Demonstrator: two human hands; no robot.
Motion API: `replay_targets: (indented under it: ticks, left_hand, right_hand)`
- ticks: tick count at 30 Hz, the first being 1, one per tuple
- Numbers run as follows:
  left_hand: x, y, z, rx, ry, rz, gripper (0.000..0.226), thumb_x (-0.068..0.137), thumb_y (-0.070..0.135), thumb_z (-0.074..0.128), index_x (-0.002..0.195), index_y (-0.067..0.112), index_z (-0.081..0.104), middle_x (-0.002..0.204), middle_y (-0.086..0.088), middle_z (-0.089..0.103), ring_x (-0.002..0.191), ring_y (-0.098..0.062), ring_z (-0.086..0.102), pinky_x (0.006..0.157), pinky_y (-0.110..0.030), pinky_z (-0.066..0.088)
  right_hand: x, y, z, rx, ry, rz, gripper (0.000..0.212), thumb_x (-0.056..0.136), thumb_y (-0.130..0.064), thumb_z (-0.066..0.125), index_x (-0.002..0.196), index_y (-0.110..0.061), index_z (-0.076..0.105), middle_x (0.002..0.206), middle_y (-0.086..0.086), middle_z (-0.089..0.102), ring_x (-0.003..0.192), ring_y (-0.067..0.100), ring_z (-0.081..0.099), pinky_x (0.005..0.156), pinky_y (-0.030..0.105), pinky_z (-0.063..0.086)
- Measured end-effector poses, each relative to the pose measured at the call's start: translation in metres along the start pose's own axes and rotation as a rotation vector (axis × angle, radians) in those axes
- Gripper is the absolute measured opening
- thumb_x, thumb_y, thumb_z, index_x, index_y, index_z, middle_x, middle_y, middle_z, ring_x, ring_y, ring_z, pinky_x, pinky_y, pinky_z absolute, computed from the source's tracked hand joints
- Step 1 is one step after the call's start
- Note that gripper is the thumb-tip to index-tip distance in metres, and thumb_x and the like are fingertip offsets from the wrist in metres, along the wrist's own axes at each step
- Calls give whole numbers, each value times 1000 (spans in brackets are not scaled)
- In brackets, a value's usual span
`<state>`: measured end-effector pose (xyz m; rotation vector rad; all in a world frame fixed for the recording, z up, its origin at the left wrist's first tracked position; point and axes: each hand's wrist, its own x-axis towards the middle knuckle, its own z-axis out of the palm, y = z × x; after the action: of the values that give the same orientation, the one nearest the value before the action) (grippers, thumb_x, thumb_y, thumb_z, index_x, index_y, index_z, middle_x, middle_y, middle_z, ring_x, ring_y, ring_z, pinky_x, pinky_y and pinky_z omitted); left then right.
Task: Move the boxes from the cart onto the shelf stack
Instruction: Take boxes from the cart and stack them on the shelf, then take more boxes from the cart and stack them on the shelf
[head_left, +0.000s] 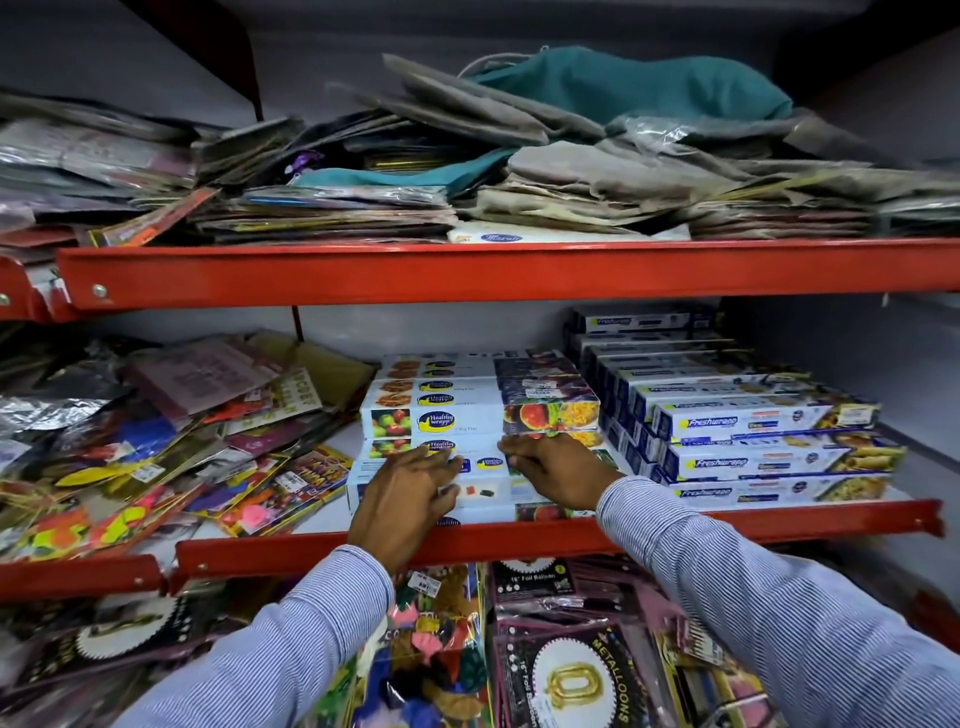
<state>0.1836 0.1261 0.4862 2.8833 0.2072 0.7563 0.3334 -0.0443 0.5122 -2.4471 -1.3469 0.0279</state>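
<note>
The white boxes (434, 415) sit stacked in the middle of the red shelf (519, 538), several layers high, their long printed fronts facing you with fruit pictures and a blue-and-yellow logo. The lowest layers reach the shelf's front lip.

Your left hand (402, 496) lies flat, palm down and fingers spread, on the front of the lower boxes; it grips nothing. Your right hand (553, 470) is just beside it, fingers curled under the edge of an upper box at the stack's right half, touching the carton; you cannot tell from here whether it is truly clamped on it or only pressing. The two hands are near each other but not touching. Both striped sleeves (753, 587) reach up from below.

Just right of the stack, touching or nearly so, stands a stepped pile of blue boxes (748, 441). To the left, loose colourful packets (156, 467) lie in a slanting heap.

On the upper shelf (467, 267) rests a jumble of grey and teal bags (597, 130) and flat packets. Below the red shelf, foil balloon packs (566, 675) fill the space between your arms.
</note>
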Motion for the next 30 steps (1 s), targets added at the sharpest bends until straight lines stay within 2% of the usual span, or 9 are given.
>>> replay_targets:
  ticks: [5,9,12,14,16,19,23,28,30]
  left_hand:
    - [0,2,1,-18,-28,-2,40,100,31,54,139,24,53,149,2,49,141,-20,39,118,-43,29]
    - [-1,3,2,40,-58,-6,42,104,31,46,145,25,45,155,3,41,146,-19,30,119,-44,20]
    - [-5,4,3,158,-88,-13,45,105,37,37,149,28,37,159,5,34,151,-25,16,120,-56,11]
    - [-14,6,2,224,-68,-7,52,102,45,33,151,26,33,161,2,28,151,-35,6,117,-68,5]
    - [-29,10,-2,241,-33,14,62,98,52,33,154,24,26,164,-3,19,150,-40,0,114,-72,6]
    - [-65,18,-5,264,13,62,70,96,57,37,155,23,21,165,-9,13,150,-41,0,113,-73,9]
    - [-134,27,7,240,-12,90,77,95,60,40,156,21,15,165,-13,8,150,-41,-1,114,-71,10]
    - [-225,25,54,159,-174,72,77,93,58,46,156,21,19,164,-17,10,149,-45,4,116,-67,6]
    - [-261,25,78,123,-280,35,76,93,57,45,155,19,24,163,-19,12,149,-45,4,115,-68,10]
  right_hand:
    - [2,1,-1,-16,-31,-7,41,102,-25,40,142,-17,46,152,1,44,139,23,42,117,33,32]
    - [2,2,1,-21,-11,2,40,102,-23,40,140,-18,48,148,4,48,134,26,48,113,33,37]
    - [-4,-2,2,-34,22,7,39,101,-23,40,139,-20,49,144,9,54,127,31,54,107,36,44]
    - [-12,-9,4,-136,102,-23,41,100,-19,39,141,-20,45,148,10,49,133,32,47,110,42,41]
    - [-26,-18,10,-211,235,-70,46,100,-20,38,145,-19,38,155,7,39,145,32,29,117,48,31]
    - [-65,-37,28,-198,319,-66,54,99,-37,32,151,-23,25,162,3,23,151,31,7,122,51,17]
    - [-128,-52,77,-217,301,-54,65,97,-50,36,153,-28,12,165,3,2,151,31,-12,123,54,5]
    - [-191,-49,157,-182,159,27,68,93,-53,38,152,-24,21,164,9,13,150,40,1,116,65,17]
    - [-215,-42,193,-148,54,54,70,93,-52,40,153,-23,18,164,8,12,150,42,1,117,66,15]
